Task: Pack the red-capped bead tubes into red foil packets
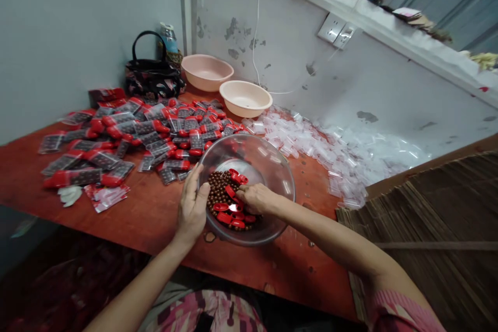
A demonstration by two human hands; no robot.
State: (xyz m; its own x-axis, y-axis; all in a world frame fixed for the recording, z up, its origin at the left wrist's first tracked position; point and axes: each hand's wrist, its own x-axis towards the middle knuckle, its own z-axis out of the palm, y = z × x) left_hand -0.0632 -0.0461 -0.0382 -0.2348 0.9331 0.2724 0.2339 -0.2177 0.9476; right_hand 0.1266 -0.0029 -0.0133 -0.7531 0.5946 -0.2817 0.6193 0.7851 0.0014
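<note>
A red tabletop (155, 228) spans the frame's middle. Filled red-capped packs (148, 135) heap at left; empty clear plastic cases (311, 150) spread at right. At centre, the transparent bowl (288, 187) contains brown beads (219, 187) and red caps (223, 217). The left hand (192, 210) touches the bowl's left rim, its thumb apart from its fingers. The right hand (254, 198) reaches inside among the caps, fingers curled; whether it grips one cannot be told.
</note>
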